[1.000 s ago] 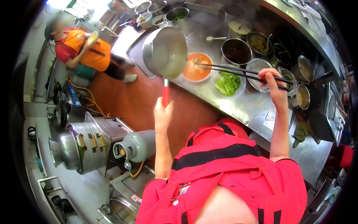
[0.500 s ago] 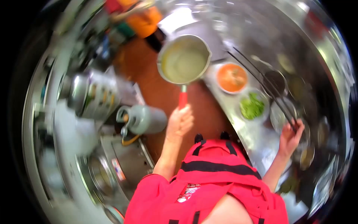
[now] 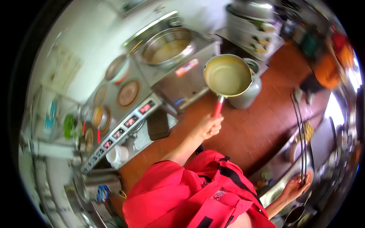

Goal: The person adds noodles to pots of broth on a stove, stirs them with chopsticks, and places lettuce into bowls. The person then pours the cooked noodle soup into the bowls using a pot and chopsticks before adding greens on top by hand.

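The saucepan (image 3: 228,75), formerly well apart from the gas cylinder (image 3: 251,94), now overlaps it in view; left hand (image 3: 209,126) fingers still wrap its red handle (image 3: 218,106), right hand (image 3: 293,189) fingers pinch chopsticks (image 3: 303,159).

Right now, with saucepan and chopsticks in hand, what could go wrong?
The saucepan is held out by its red handle in the left hand alone, so it might tip; any liquid inside is hard to make out.
The saucepan overlaps the grey gas cylinder in view and could perhaps knock it if lowered there.
The long black chopsticks jut from the right hand roughly towards the co-worker in orange and might poke them if the two draw close.
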A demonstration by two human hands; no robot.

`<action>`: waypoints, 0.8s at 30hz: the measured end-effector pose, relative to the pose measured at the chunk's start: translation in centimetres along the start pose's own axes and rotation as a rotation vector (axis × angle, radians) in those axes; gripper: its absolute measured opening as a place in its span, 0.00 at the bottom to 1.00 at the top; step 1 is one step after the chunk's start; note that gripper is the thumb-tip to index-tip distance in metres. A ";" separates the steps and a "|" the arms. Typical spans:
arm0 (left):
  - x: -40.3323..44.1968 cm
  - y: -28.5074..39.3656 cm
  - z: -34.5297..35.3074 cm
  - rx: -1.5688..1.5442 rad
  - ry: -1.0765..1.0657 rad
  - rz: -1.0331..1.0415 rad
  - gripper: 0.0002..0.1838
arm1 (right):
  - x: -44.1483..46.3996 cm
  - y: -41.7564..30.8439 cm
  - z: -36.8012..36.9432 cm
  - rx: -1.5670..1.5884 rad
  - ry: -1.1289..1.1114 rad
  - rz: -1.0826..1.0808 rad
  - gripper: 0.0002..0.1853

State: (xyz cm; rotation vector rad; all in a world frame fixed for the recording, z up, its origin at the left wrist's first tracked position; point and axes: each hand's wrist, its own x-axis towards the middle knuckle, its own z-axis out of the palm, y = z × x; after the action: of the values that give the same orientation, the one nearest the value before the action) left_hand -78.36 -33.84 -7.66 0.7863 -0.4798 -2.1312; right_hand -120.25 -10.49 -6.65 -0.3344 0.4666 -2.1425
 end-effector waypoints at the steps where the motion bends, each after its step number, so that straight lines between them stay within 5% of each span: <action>1: -1.4 0.8 -1.5 -0.012 0.061 0.044 0.06 | 1.7 1.8 -0.4 0.009 -0.109 0.062 0.20; 3: -4.4 4.0 -6.3 -0.030 0.190 0.085 0.09 | 3.5 8.6 3.1 -0.011 -0.016 0.143 0.19; 8: -9.3 10.3 -17.4 -0.117 0.334 0.208 0.07 | 7.7 24.1 9.4 0.053 -0.212 0.420 0.19; 11: -8.4 14.3 -23.0 -0.208 0.413 0.320 0.09 | 9.3 32.1 14.7 0.119 -0.101 0.541 0.17; 16: -3.9 19.7 -29.8 -0.326 0.406 0.450 0.14 | 13.9 39.8 18.2 0.067 -0.253 0.709 0.18; 21: -0.1 21.9 -31.9 -0.418 0.425 0.446 0.10 | 19.0 46.9 19.6 -0.038 -0.247 0.826 0.20; 22: 0.3 22.4 -31.4 -0.437 0.436 0.425 0.12 | 20.1 48.3 20.1 0.010 -0.421 0.890 0.20; 24: 0.2 23.3 -30.2 -0.506 0.453 0.420 0.16 | 22.1 50.7 21.4 -0.041 -0.380 0.909 0.20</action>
State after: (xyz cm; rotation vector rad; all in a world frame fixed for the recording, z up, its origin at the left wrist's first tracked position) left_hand -45.23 -50.40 -16.75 0.7581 0.1296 -1.5224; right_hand -87.69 -60.07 -8.72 -0.4355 0.3443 -1.1560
